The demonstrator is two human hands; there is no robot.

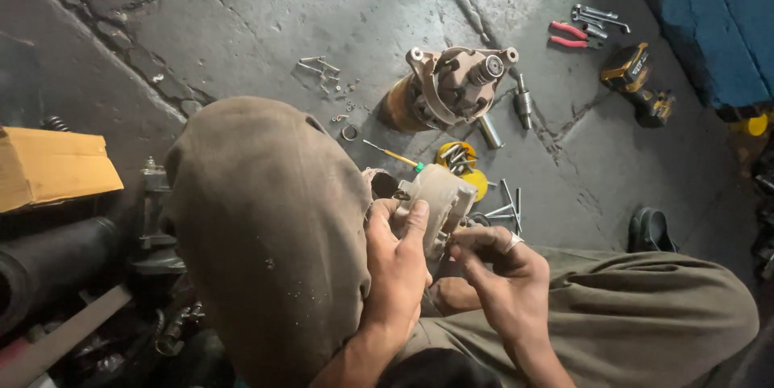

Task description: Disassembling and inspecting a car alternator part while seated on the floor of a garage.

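My left hand (397, 263) grips a grimy beige metal housing part (435, 194), thumb lying along its side, holding it between my raised knees. My right hand (496, 271), with a ring on one finger, pinches at the underside of the same part with its fingertips. On the concrete floor beyond stands a larger tan motor body (447, 88) with a round shaft end facing up. A thin screwdriver with a yellow and green handle (393, 155) lies just past the part.
A yellow lid holding bolts (459, 164), loose long bolts (508, 204), a steel pin (523, 100), red pliers and wrenches (584, 27), a yellow-black power tool (637, 81), small screws (326, 73), a cardboard box (52, 166), a black shoe (649, 231), blue bench (709, 17).
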